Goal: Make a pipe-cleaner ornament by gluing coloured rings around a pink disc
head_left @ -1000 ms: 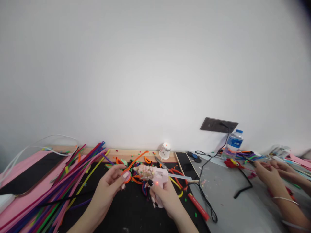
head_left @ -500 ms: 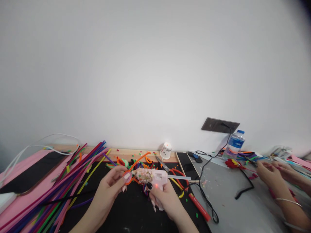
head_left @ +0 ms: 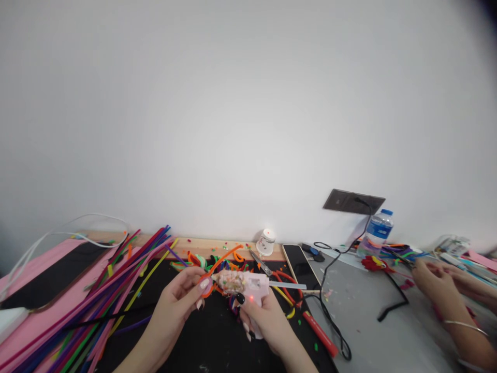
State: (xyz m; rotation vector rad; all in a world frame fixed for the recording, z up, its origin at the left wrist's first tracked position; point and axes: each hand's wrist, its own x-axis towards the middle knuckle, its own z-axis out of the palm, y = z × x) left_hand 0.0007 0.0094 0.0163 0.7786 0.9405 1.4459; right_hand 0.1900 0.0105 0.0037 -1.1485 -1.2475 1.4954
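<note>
My right hand [head_left: 261,316] is wrapped round the handle of a pale pink hot glue gun [head_left: 252,284]. A clear glue stick [head_left: 288,285] sticks out of its back, and a small red light glows on its side. Between thumb and fingers, my left hand [head_left: 182,295] pinches an orange pipe cleaner [head_left: 227,257] bent into a loop, with a pinkish-purple round piece at the fingertips. The gun's nozzle points left and meets or nearly meets this piece; I cannot tell if they touch. Behind the gun lies a heap of coloured pipe cleaner pieces [head_left: 193,261].
Long pipe cleaners [head_left: 112,290] spread over the left side beside a black phone [head_left: 52,277]. Scissors [head_left: 285,280], a paper cup [head_left: 266,242], another phone [head_left: 301,265], a red tool [head_left: 320,334] and a black cable [head_left: 324,290] lie rightward. A bottle [head_left: 376,233] stands near a co-worker's hands [head_left: 438,280].
The view has shifted very slightly. Both hands keep their hold, and the orange pipe cleaner has tilted a little at the nozzle.
</note>
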